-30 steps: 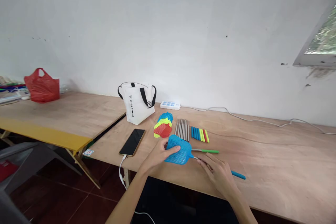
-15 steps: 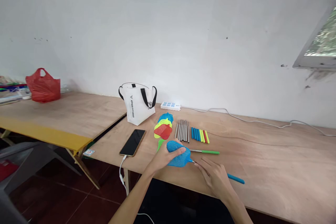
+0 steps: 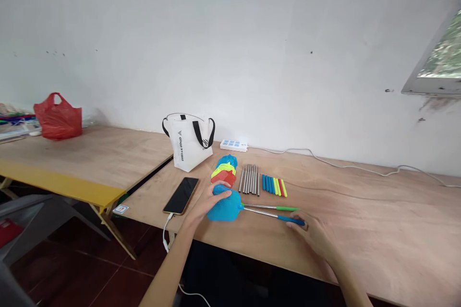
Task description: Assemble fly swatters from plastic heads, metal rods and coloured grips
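A blue fly swatter (image 3: 227, 207) with a silver rod and blue grip lies at a slight slant over the table's front part. My left hand (image 3: 208, 201) pinches the left side of its mesh head, thumb on top. At the other end, the fingers of my right hand (image 3: 314, 231) close round the tip of the blue grip. Just behind it lies a green-gripped swatter (image 3: 286, 208), its head hidden under the blue one and my left hand. Farther back are loose blue, yellow and red swatter heads (image 3: 224, 177), several metal rods (image 3: 249, 180) and coloured grips (image 3: 273, 185).
A phone (image 3: 181, 195) on a white cable lies to the left. Behind it stands a white bag (image 3: 189, 146) with black handles, beside a power strip (image 3: 233, 145) near the wall. A red plastic bag (image 3: 59, 117) sits on the other table (image 3: 108, 153).
The blue swatter has moved left and farther from me, beside the green one. My right hand has slid from the rod near the head to the grip's end.
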Demonstrator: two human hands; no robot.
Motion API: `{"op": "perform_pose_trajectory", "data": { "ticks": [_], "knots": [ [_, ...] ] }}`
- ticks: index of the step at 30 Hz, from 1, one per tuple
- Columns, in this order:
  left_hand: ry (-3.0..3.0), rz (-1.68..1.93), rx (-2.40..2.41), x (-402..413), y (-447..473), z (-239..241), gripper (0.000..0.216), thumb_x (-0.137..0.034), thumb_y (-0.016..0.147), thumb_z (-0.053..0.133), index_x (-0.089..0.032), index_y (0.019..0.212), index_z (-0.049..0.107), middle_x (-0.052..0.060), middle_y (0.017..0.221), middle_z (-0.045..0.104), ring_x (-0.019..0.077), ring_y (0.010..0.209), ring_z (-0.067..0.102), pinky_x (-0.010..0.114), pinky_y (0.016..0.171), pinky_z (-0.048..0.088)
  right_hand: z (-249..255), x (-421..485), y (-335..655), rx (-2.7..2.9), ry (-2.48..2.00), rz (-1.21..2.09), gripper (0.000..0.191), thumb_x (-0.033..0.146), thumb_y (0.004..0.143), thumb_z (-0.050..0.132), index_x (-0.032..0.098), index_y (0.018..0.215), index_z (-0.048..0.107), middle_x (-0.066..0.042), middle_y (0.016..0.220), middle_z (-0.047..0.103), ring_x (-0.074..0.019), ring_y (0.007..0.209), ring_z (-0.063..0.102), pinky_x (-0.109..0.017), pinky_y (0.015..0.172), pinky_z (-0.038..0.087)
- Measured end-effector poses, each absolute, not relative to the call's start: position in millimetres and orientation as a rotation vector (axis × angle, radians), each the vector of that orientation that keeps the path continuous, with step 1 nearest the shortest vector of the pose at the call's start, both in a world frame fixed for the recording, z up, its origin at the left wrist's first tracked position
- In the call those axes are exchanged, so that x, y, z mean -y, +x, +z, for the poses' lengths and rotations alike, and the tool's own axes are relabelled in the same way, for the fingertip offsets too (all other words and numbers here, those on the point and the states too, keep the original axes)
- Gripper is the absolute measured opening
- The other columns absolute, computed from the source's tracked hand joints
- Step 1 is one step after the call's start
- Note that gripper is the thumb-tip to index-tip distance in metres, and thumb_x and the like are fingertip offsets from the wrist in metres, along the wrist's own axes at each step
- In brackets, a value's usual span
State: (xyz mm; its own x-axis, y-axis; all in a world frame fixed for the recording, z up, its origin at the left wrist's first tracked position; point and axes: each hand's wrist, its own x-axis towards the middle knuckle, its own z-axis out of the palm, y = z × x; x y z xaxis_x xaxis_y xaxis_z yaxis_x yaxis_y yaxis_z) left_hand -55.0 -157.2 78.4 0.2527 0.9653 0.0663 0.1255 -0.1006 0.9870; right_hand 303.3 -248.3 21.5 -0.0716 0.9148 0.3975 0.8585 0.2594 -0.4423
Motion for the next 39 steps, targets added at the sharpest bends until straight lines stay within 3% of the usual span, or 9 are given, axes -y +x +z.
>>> {"op": "perform_pose_trajectory", "data": {
  "ticks": [3, 9, 18, 25, 39],
  "knots": [
    [1.704, 0.904, -1.054, 145, -62, 62, 0.041, -0.046, 0.076, 0.078, -0.02, 0.106, 0.07, 0.006, 0.109, 0.071, 0.0245, 0.099, 0.067, 0.031, 0.079, 0.053, 13, 245, 316, 1.931, -1.616, 0.17, 0.028, 0.053, 0.093, 0.055, 0.033, 0.098, 0.073, 0.0, 0.097, 0.075, -0.0206, 0.077, 0.07, -0.033, 0.068, 0.055],
    [1.96, 0.784, -1.12, 135, -75, 44, 0.026, -0.037, 0.079, 0.073, -0.02, 0.098, 0.071, 0.007, 0.108, 0.073, 0.0261, 0.101, 0.066, 0.035, 0.088, 0.049, 6, 244, 310, 1.932, -1.56, 0.144, 0.028, 0.052, 0.096, 0.052, 0.033, 0.103, 0.072, -0.002, 0.108, 0.07, -0.022, 0.102, 0.067, -0.036, 0.084, 0.056],
    [2.159, 1.011, -1.125, 134, -61, 32, 0.022, -0.036, 0.097, 0.052, -0.021, 0.097, 0.068, 0.008, 0.111, 0.068, 0.0249, 0.11, 0.061, 0.039, 0.102, 0.044, 6, 246, 307, 1.904, -1.554, 0.143, 0.031, 0.053, 0.099, 0.048, 0.032, 0.106, 0.07, -0.002, 0.109, 0.07, -0.0221, 0.102, 0.067, -0.035, 0.079, 0.057],
    [2.213, 0.924, -1.159, 133, -61, 27, 0.024, -0.036, 0.098, 0.051, -0.023, 0.109, 0.068, 0.008, 0.116, 0.065, 0.0261, 0.113, 0.059, 0.041, 0.103, 0.043, 1, 244, 309, 1.9, -1.567, 0.124, 0.032, 0.054, 0.1, 0.046, 0.032, 0.102, 0.07, -0.002, 0.105, 0.068, -0.023, 0.103, 0.065, -0.037, 0.085, 0.055],
    [2.296, 0.872, -1.137, 133, -61, 29, 0.025, -0.039, 0.102, 0.046, -0.023, 0.1, 0.066, 0.006, 0.111, 0.064, 0.0245, 0.109, 0.058, 0.038, 0.1, 0.043, 2, 244, 308, 1.899, -1.592, 0.099, 0.033, 0.053, 0.1, 0.044, 0.032, 0.101, 0.07, -0.003, 0.106, 0.068, -0.023, 0.103, 0.065, -0.037, 0.085, 0.055]
  ]
}}
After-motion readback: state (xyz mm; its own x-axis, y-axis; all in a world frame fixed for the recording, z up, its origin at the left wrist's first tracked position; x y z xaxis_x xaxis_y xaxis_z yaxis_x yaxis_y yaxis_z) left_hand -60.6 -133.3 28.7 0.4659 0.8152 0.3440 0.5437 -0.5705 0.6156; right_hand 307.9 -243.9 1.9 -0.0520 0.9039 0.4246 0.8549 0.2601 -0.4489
